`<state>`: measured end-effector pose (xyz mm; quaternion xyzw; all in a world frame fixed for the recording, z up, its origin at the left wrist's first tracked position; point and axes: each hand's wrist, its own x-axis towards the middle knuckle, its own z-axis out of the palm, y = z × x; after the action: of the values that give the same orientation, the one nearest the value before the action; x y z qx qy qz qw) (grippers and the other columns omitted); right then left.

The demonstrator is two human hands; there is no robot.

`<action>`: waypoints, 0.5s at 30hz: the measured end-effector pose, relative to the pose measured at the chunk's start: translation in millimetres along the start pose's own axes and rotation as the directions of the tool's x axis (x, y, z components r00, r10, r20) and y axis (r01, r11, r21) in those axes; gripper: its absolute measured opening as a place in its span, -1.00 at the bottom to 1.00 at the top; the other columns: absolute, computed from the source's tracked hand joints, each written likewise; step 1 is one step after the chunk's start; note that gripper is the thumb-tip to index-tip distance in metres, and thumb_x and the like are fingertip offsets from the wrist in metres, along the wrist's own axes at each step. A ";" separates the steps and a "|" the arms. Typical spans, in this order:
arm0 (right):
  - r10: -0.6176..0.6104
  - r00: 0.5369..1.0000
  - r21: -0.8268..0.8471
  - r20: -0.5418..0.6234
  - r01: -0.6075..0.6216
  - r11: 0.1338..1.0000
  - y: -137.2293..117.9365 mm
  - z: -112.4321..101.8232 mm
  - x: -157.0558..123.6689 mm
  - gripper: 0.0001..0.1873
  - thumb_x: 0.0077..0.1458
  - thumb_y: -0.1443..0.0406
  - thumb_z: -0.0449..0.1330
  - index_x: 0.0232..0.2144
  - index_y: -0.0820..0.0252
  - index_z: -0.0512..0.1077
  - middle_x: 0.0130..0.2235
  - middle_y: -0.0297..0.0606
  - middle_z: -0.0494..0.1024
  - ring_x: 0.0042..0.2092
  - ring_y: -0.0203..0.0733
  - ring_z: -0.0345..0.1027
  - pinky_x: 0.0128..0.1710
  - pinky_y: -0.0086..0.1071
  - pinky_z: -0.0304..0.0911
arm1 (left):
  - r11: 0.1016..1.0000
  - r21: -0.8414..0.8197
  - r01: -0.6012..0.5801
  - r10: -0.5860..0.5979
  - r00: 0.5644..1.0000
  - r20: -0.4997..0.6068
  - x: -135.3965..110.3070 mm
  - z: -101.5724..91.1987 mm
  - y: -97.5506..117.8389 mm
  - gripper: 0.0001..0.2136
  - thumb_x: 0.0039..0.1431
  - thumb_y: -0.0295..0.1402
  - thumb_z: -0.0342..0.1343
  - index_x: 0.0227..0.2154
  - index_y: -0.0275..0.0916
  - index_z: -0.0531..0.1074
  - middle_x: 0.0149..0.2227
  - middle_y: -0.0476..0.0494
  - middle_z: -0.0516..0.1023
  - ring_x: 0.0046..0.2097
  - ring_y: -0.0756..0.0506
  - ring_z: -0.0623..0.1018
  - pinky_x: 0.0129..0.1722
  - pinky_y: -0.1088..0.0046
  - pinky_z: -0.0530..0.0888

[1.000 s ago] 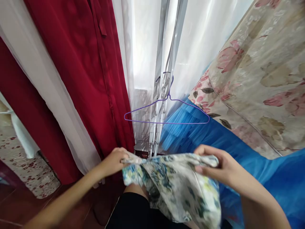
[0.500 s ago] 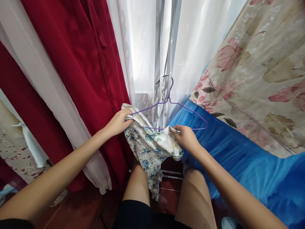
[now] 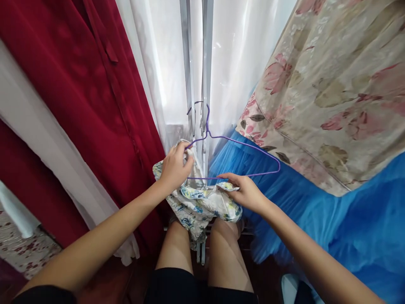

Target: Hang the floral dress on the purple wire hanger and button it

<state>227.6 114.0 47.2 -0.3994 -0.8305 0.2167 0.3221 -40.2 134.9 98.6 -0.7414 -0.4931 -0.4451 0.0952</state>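
A purple wire hanger (image 3: 243, 142) spans the space between my hands, its hook up against a grey metal rack post. The floral garment (image 3: 202, 207), white with blue and yellow flowers, hangs below and covers the hanger's left end. My left hand (image 3: 175, 166) is closed round the garment's left shoulder together with the hanger arm inside it. My right hand (image 3: 247, 190) pinches the garment's right edge, fingertips touching the hanger's bottom bar. The hanger's right end (image 3: 278, 164) is bare, outside the cloth.
Dark red gowns (image 3: 79, 84) and a pale one hang at the left. White cloth (image 3: 240, 55) hangs behind the grey metal posts (image 3: 207, 46). At the right are a beige floral dress (image 3: 341, 101) and blue tulle (image 3: 316, 215). My knees (image 3: 224, 249) are just below the garment.
My left hand has slid inward along the hanger arm, gathering the garment's left shoulder further onto it. My right hand's fingers now touch the bottom bar. The view has shifted right.
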 end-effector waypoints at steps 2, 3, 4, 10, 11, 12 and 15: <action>-0.007 1.000 0.052 -0.021 0.009 0.999 -7.6 6.1 -4.7 -0.52 0.09 0.37 0.20 0.09 0.11 0.50 -0.39 -0.33 0.54 -0.34 -0.14 0.42 -0.31 -0.36 0.25 | 1.000 0.018 0.006 -0.007 1.000 0.023 2.2 -0.4 5.1 -0.79 0.39 -0.29 -0.04 -0.05 -0.20 0.43 -0.18 -0.15 0.58 -0.10 -0.19 0.56 -0.12 0.35 0.39; -0.013 0.999 0.107 -0.038 0.017 0.994 -11.1 7.8 -8.6 -0.48 0.08 0.38 0.21 0.13 0.11 0.47 -0.41 -0.36 0.49 -0.37 -0.17 0.37 -0.34 -0.37 0.23 | 0.999 0.032 0.006 -0.007 0.999 0.048 3.2 -2.1 4.7 -0.78 0.43 -0.25 -0.08 -0.09 -0.18 0.44 -0.24 -0.11 0.58 -0.18 -0.16 0.57 -0.20 0.39 0.37; -0.020 0.998 0.176 -0.055 0.029 0.984 -13.8 8.2 -13.3 -0.43 0.08 0.37 0.23 0.18 0.10 0.43 -0.41 -0.38 0.43 -0.38 -0.20 0.33 -0.35 -0.38 0.21 | 0.998 0.055 0.005 -0.009 0.997 0.071 3.8 -4.3 2.8 -0.75 0.45 -0.22 -0.11 -0.12 -0.17 0.45 -0.30 -0.08 0.57 -0.25 -0.14 0.57 -0.28 0.41 0.33; 0.090 0.905 0.428 -0.416 0.107 0.898 -3.7 -16.2 -33.9 0.08 0.03 0.35 0.32 0.47 0.04 -0.14 -0.45 -0.48 0.32 -0.48 -0.24 0.18 -0.47 -0.39 0.16 | 0.987 0.162 -0.004 -0.014 0.993 0.114 5.0 -16.0 -6.3 -0.73 0.45 -0.19 -0.08 -0.15 -0.16 0.50 -0.45 -0.03 0.52 -0.41 -0.10 0.52 -0.40 0.42 0.20; 0.126 0.854 0.409 -0.505 0.109 0.906 1.2 -24.3 -32.9 0.17 0.02 0.32 0.35 0.48 0.06 -0.25 -0.46 -0.49 0.33 -0.48 -0.23 0.19 -0.45 -0.37 0.18 | 0.987 0.160 -0.007 -0.012 0.993 0.115 5.2 -16.6 -5.3 -0.72 0.44 -0.18 -0.07 -0.17 -0.16 0.51 -0.47 -0.02 0.50 -0.43 -0.10 0.50 -0.40 0.42 0.20; 0.159 0.811 0.384 -0.563 0.086 0.919 6.1 -33.1 -30.6 0.21 0.02 0.29 0.37 0.49 0.09 -0.30 -0.47 -0.50 0.35 -0.48 -0.22 0.20 -0.43 -0.35 0.20 | 0.988 0.157 -0.010 -0.009 0.993 0.117 5.5 -16.9 -4.0 -0.72 0.44 -0.18 -0.07 -0.18 -0.16 0.52 -0.49 -0.02 0.48 -0.44 -0.10 0.49 -0.41 0.42 0.20; 0.233 0.806 0.261 -0.544 -0.102 0.960 16.3 -60.7 -21.4 -0.01 0.02 0.14 0.41 0.40 0.23 0.12 -0.47 -0.39 0.47 -0.44 -0.18 0.28 -0.37 -0.31 0.24 | 0.993 0.116 -0.023 0.011 0.994 0.107 5.3 -18.2 -1.4 -0.70 0.44 -0.18 -0.07 -0.20 -0.17 0.53 -0.46 -0.03 0.51 -0.41 -0.10 0.51 -0.39 0.41 0.25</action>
<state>289.2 112.7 71.8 -0.4800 -0.6284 0.2053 0.5767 -51.1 128.4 112.8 -0.7613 -0.5163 -0.3747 0.1158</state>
